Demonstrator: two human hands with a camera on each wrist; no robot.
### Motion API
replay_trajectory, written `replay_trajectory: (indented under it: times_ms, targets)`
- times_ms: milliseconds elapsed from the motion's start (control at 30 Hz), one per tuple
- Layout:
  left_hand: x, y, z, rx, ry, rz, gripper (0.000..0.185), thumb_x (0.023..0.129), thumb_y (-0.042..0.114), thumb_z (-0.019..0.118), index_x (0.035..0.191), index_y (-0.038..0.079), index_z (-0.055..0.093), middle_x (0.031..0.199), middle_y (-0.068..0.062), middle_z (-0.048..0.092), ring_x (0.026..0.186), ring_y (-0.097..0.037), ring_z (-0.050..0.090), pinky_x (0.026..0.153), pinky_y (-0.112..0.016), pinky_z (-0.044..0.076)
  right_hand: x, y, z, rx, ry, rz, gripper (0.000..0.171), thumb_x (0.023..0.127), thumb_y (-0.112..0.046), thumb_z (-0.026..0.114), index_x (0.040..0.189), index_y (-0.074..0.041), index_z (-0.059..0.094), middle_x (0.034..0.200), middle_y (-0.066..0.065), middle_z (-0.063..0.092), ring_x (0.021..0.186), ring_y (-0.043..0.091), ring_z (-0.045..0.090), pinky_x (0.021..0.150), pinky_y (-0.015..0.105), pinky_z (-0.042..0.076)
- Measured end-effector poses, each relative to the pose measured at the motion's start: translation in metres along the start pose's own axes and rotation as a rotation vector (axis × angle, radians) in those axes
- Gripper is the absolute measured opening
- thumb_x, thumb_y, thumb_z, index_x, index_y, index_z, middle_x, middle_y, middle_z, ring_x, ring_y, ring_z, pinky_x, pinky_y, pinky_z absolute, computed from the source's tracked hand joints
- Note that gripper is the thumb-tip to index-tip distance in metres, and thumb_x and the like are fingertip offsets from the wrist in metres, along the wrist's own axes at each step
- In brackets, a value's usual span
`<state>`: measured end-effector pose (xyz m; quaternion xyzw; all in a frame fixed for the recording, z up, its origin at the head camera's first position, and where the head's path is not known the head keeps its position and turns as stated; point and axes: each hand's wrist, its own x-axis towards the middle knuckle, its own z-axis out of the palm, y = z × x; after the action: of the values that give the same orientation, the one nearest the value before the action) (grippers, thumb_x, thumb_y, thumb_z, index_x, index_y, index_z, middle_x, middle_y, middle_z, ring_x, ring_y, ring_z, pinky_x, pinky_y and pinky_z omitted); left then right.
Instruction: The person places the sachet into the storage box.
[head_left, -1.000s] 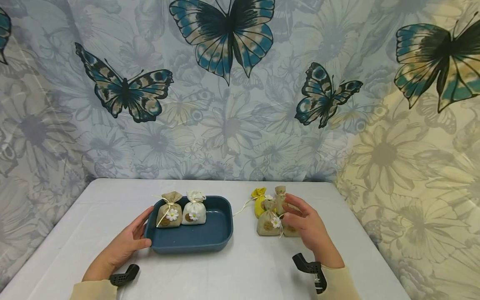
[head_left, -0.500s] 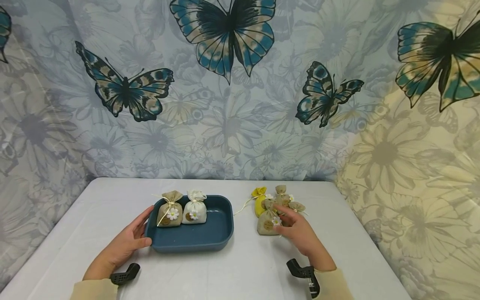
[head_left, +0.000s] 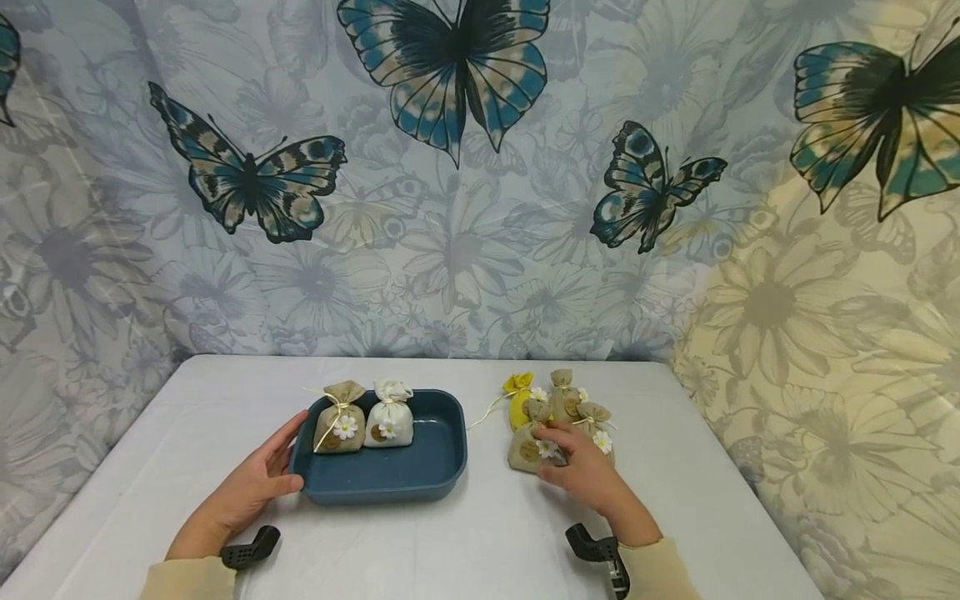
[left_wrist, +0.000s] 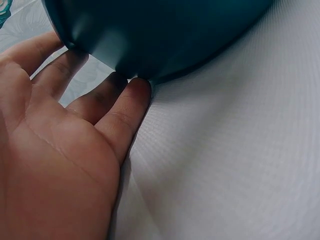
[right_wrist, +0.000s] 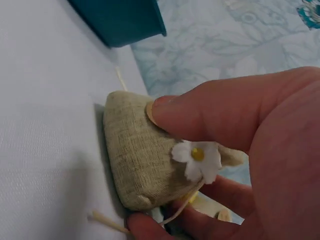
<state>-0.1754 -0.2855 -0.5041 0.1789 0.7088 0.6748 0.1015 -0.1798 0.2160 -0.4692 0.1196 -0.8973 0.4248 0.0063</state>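
My right hand (head_left: 588, 479) pinches the nearest beige sachet (right_wrist: 140, 155), thumb over its round tag and fingers behind it. A white daisy (right_wrist: 197, 155) and a loose cord hang at the sachet's front. Close behind stand a yellow sachet (head_left: 519, 412) and two more beige ones, a back one (head_left: 564, 400) and a right one (head_left: 596, 414) partly hidden by the hand. My left hand (head_left: 251, 487) rests its extended fingertips and thumb against the left end of a blue tray (head_left: 382, 492). Inside the tray, a beige sachet (head_left: 341, 433) and a white sachet (head_left: 390, 429) lean at the back left.
A white cloth covers the table (head_left: 480, 550), which ends at a butterfly-print backdrop (head_left: 465, 275). From the yellow sachet a thin cord (head_left: 487, 412) trails toward the tray's right side. Each wrist carries a black camera mount, such as the left mount (head_left: 251, 548).
My right hand has moved left from the right-hand beige sachet to the nearest one and taken hold of it, tilting it slightly left. The left hand and tray stay in place.
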Motion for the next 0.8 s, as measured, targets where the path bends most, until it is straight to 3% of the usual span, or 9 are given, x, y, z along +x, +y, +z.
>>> replay_trajectory:
  times_ms: [100, 333, 500, 633, 800]
  targets:
    - [0.000, -0.001, 0.001, -0.003, -0.003, -0.001, 0.095, 0.093, 0.006, 0.071, 0.162, 0.010, 0.004, 0.163, -0.021, -0.006, 0.144, -0.050, -0.001, 0.099, -0.019, 0.038, 0.000, -0.001, 0.002, -0.044, 0.009, -0.014, 0.051, 0.077, -0.003, 0.082, 0.126, -0.013, 0.070, 0.144, 0.020, 0.048, 0.133, 0.045, 0.041, 0.104, 0.060, 0.034]
    - [0.000, -0.001, -0.001, -0.011, -0.004, -0.004, 0.095, 0.093, 0.006, 0.071, 0.162, 0.010, 0.004, 0.163, -0.022, -0.007, 0.144, -0.050, -0.002, 0.098, -0.017, 0.038, 0.001, -0.002, 0.003, -0.066, -0.001, -0.056, 0.044, 0.076, 0.001, 0.082, 0.114, -0.019, 0.073, 0.137, 0.012, 0.054, 0.127, 0.039, 0.048, 0.101, 0.057, 0.038]
    - [-0.001, 0.000, -0.001, -0.009, -0.007, -0.001, 0.095, 0.094, 0.006, 0.070, 0.161, 0.010, 0.004, 0.163, -0.022, -0.007, 0.144, -0.051, -0.002, 0.098, -0.017, 0.038, 0.003, 0.003, 0.006, -0.073, -0.032, -0.110, 0.056, 0.077, -0.001, 0.083, 0.128, -0.019, 0.069, 0.139, 0.012, 0.050, 0.116, 0.031, 0.053, 0.086, 0.043, 0.049]
    - [-0.001, 0.001, -0.001, -0.011, -0.011, -0.001, 0.095, 0.094, 0.006, 0.070, 0.162, 0.010, 0.003, 0.163, -0.022, -0.007, 0.144, -0.050, -0.002, 0.098, -0.017, 0.038, 0.003, 0.003, 0.009, -0.062, -0.066, -0.115, 0.059, 0.080, -0.002, 0.082, 0.134, -0.018, 0.065, 0.143, 0.019, 0.043, 0.107, 0.026, 0.055, 0.075, 0.031, 0.051]
    - [0.000, 0.001, -0.001, -0.017, -0.019, -0.002, 0.094, 0.094, 0.005, 0.069, 0.162, 0.011, 0.004, 0.163, -0.022, -0.007, 0.144, -0.051, -0.001, 0.098, -0.018, 0.039, 0.001, 0.002, 0.012, -0.064, -0.054, -0.097, 0.057, 0.080, -0.001, 0.081, 0.132, -0.018, 0.066, 0.146, 0.022, 0.042, 0.118, 0.034, 0.054, 0.084, 0.038, 0.052]
